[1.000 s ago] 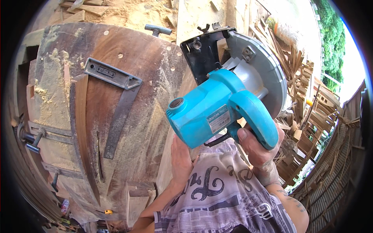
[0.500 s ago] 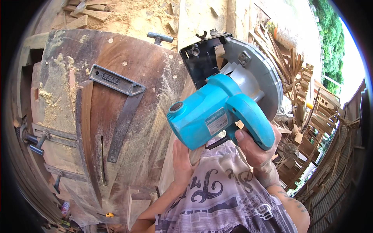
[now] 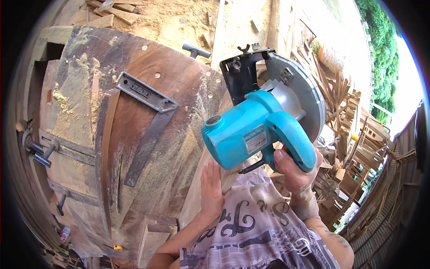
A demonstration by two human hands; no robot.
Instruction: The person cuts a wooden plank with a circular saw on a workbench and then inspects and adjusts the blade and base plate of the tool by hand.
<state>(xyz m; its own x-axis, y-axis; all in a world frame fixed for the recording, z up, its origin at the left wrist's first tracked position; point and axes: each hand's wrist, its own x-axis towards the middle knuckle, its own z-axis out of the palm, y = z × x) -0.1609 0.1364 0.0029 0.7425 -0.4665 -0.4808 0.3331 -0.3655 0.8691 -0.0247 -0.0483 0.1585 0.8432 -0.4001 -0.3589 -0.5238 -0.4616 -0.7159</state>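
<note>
Head view: dusty wooden worktable on my left, scrap-wood pile to the right, trees past it. Right hand wrapped round the rear handle of a teal circular saw, wrist bent up, forearm from lower edge. Saw held up front, guard pointing away, motor end leftward over the pale board. Left hand flat on that board, fingers extended, gripping nothing I can see. Metal square lies on the table; bar clamps at its left edge.
</note>
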